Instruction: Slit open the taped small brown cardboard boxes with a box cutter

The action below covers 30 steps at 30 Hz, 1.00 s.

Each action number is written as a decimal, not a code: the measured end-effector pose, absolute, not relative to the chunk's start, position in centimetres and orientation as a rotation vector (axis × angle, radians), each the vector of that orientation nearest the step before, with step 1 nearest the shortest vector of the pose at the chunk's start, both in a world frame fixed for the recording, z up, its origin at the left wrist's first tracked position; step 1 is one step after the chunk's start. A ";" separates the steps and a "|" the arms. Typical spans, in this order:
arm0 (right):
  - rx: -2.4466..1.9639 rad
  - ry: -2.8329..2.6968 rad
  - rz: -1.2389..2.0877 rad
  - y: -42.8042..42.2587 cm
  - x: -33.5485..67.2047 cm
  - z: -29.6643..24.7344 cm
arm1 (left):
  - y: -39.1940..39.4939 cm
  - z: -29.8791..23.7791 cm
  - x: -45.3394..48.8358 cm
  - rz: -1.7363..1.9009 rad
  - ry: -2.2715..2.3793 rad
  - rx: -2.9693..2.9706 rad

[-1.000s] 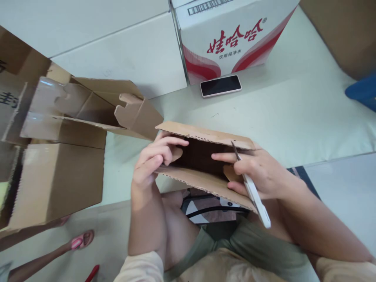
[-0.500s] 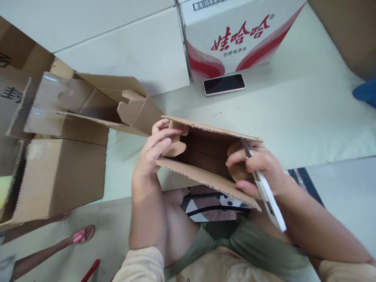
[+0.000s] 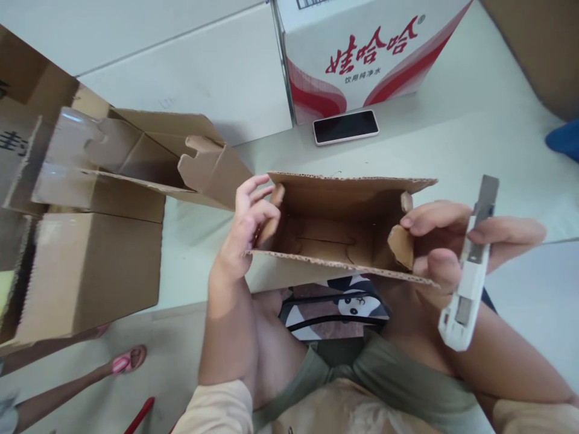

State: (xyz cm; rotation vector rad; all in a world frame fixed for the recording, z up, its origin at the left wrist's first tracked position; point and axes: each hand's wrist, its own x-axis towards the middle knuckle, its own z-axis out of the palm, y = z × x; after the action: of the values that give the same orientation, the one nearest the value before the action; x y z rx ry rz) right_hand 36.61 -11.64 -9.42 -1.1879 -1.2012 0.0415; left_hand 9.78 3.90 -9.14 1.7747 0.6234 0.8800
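Note:
In front of me a small open cardboard box (image 3: pixel 335 235) is held at the table's near edge, its mouth facing me and its inside bare. My left hand (image 3: pixel 246 229) is closed on the left end, fingers curled over the short flap there. At the right end, the thumb and a finger of my right hand (image 3: pixel 438 235) touch the other short flap (image 3: pixel 401 247). A white utility knife (image 3: pixel 473 271) is gripped between fingers of that same hand, its metal blade end pointing away from me.
A dark-screened phone (image 3: pixel 346 128) lies before a white and red carton (image 3: pixel 362 66) on the pale table (image 3: pixel 474 150). Other opened cardboard boxes (image 3: pixel 122 265) stand on the left. Below the table edge is a bag with a panda print (image 3: pixel 348 304). Another person's sandalled foot (image 3: pixel 129 360) shows lower left.
The small box has turned so that more of its inside shows. My right hand has shifted right, out of the box mouth to its end flap, and the knife has swung more upright.

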 end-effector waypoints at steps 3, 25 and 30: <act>-1.040 -1.117 -0.260 -10.3 36.2 -9.6 | 4.2 -9.3 10.1 1.003 0.518 1.733; -1.036 -0.860 0.017 -7.6 38.1 -14.2 | 5.0 -12.6 12.7 1.146 0.400 1.563; -1.140 -1.053 0.036 -9.4 38.4 -12.8 | 4.7 -12.5 12.2 1.187 0.485 1.547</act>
State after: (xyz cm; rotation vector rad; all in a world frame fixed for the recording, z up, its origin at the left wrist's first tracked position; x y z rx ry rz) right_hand 38.35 -9.38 -12.80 -1.1401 -1.0525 0.0356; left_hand 12.17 4.73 -12.48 1.5466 0.4854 1.1875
